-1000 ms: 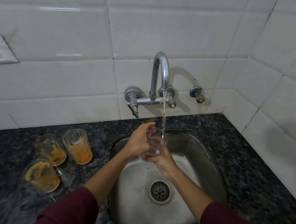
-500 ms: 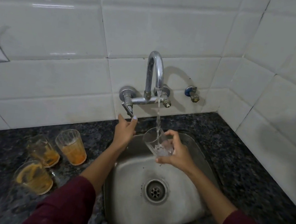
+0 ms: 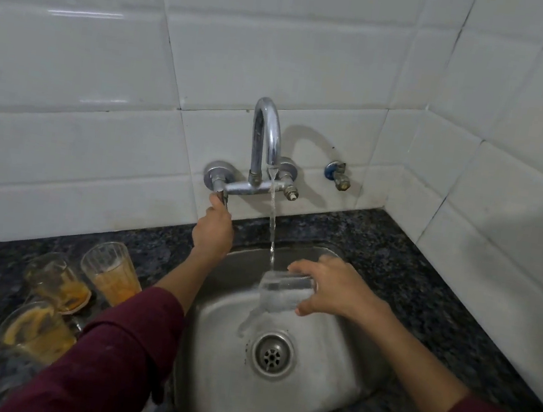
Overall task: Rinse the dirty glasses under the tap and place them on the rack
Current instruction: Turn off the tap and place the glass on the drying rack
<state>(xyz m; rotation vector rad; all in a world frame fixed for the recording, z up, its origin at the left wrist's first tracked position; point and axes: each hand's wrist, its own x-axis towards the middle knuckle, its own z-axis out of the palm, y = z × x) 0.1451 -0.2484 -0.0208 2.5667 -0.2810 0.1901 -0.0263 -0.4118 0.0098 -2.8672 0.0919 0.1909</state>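
Three dirty glasses (image 3: 109, 272) stand on the counter (image 3: 424, 295) left of the sink (image 3: 326, 386). Right hand (image 3: 334, 292) grips a tipped glass (image 3: 281, 292) under the stream; left hand (image 3: 213, 231) grips the tap handle (image 3: 224, 198).

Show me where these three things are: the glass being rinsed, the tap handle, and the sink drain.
glass being rinsed (image 3: 281, 293): head view, on its clear side wall, left of the right hand.
tap handle (image 3: 222, 196): head view, on the lever just above the left hand.
sink drain (image 3: 273, 355): head view, on the strainer's middle.
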